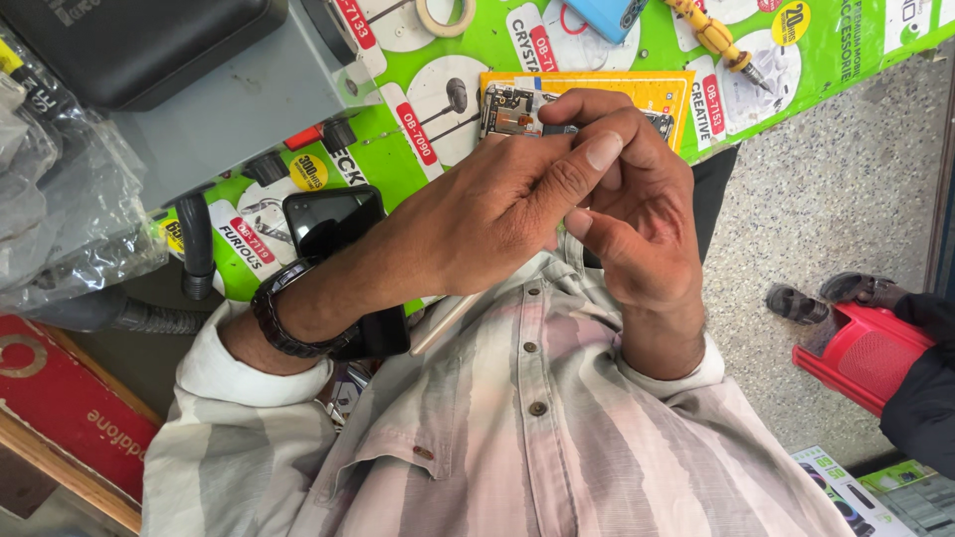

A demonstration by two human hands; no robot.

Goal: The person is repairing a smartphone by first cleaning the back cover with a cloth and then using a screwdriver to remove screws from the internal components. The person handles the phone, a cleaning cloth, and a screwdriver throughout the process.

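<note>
My left hand (pixel 497 204), with a dark wristwatch (pixel 284 323) on its wrist, and my right hand (pixel 642 234) meet in front of my chest. Both close around an opened phone (pixel 512 107) whose circuit board is exposed. Only the phone's far edge shows past my fingers; the rest is hidden under them. My left thumb lies across the top, and my right fingers curl in beneath it. A thin pale gold strip (pixel 448 320) sticks out below my left hand. Under the phone lies a yellow mat (pixel 597 85).
A black phone (pixel 333 224) lies on the green printed counter (pixel 468 60) beside a grey box with knobs (pixel 239 99). A yellow-handled screwdriver (pixel 716 38), tape roll (pixel 445 15) and blue object (pixel 607 15) lie farther off. Another person's sandalled feet (pixel 826 293) rest by a red stool (pixel 860 353).
</note>
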